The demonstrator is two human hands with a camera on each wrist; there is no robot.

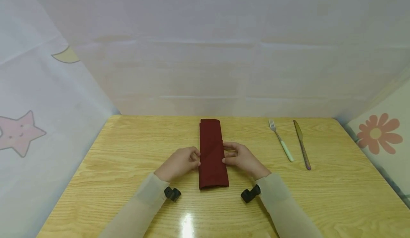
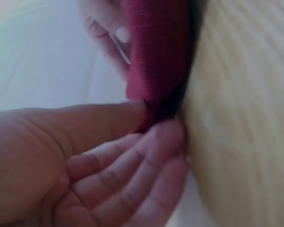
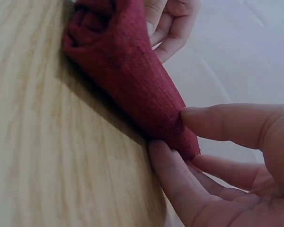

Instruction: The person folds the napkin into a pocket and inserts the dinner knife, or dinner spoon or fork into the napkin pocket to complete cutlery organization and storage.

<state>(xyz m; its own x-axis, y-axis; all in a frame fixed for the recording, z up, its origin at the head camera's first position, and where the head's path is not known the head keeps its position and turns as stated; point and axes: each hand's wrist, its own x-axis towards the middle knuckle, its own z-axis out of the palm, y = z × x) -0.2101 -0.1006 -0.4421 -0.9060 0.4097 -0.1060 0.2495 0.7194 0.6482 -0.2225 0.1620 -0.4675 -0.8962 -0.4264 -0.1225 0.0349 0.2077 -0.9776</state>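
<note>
A dark red cloth [image 1: 212, 156], folded into a long narrow strip, lies lengthwise on the wooden table. My left hand [image 1: 179, 162] is at its left edge, and in the left wrist view its thumb and curled fingers pinch the cloth [image 2: 157, 52] low by the tabletop. On the opposite side, my right hand [image 1: 246, 160] holds the right edge. The right wrist view shows that thumb on the rolled cloth [image 3: 132, 78], with the fingertips [image 3: 162, 152] tucked at its lower side against the table. Layers show at the cloth's near end.
To the right on the wooden table [image 1: 128, 152] lie a fork [image 1: 282, 141] with a pale green handle and a knife [image 1: 302, 145], side by side. White sheets [image 1: 205, 63] with printed shapes hang behind the table and at both sides.
</note>
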